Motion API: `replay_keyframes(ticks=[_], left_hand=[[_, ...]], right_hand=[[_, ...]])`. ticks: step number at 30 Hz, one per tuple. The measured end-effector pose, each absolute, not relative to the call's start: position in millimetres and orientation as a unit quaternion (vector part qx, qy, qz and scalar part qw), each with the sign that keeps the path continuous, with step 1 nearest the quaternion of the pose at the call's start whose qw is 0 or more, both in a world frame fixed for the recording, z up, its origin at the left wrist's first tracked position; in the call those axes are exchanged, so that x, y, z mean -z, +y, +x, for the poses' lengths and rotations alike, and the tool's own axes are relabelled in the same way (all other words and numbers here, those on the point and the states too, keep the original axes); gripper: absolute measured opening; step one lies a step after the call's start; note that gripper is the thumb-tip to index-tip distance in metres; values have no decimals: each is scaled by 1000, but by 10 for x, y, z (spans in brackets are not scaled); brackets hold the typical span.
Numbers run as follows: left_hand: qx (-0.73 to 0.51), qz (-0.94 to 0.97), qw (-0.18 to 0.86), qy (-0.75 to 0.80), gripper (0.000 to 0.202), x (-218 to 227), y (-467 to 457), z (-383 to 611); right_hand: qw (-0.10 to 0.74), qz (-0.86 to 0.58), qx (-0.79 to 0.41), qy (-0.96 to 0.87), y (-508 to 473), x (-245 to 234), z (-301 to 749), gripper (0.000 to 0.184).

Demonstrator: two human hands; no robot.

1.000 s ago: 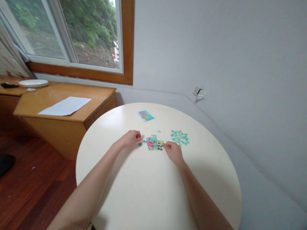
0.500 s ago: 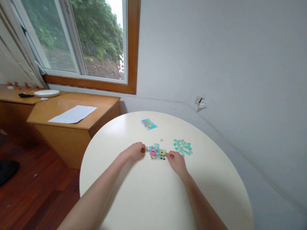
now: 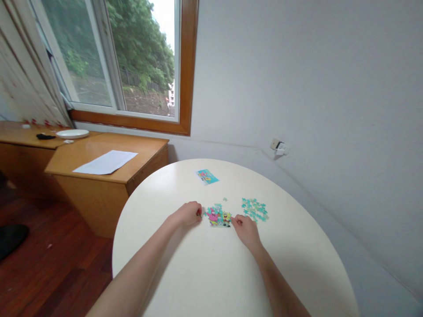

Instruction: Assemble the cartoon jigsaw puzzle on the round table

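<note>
This looks like a home: curtain (image 3: 36,79) beside a window (image 3: 145,61), wood floor (image 3: 62,268), desk (image 3: 89,193), round table (image 3: 205,273), wall socket (image 3: 274,143).

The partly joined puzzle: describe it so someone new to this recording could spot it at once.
On the round white table, look between the left hand and the right hand. The partly joined puzzle lies there, its jagged upper edge unlike the straight-edged picture card beyond, its pink and yellow figures unlike the loose greenish pieces.

I cannot tell what, if anything, the left fingers (image 3: 197,205) hide. Any print on the paper sheet (image 3: 105,162) is too small for me to read. The bottom edge crops the desk (image 3: 211,273).
</note>
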State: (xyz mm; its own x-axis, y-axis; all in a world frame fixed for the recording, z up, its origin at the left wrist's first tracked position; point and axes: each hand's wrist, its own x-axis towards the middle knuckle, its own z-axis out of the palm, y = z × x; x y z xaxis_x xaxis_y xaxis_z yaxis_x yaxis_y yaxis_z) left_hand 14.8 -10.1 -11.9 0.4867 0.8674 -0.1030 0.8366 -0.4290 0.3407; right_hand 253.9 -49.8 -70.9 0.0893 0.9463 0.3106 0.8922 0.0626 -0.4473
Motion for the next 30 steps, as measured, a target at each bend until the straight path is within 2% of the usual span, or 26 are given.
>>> replay_keyframes(ticks=[21, 30], left_hand=[[-84, 844, 206, 488, 18, 127, -113, 142], [-164, 829, 254, 471, 14, 156, -129, 248]], right_hand=[[293, -681, -62, -669, -498, 702, 2538, 38], [405, -630, -56, -661, -522, 707, 2503, 46]])
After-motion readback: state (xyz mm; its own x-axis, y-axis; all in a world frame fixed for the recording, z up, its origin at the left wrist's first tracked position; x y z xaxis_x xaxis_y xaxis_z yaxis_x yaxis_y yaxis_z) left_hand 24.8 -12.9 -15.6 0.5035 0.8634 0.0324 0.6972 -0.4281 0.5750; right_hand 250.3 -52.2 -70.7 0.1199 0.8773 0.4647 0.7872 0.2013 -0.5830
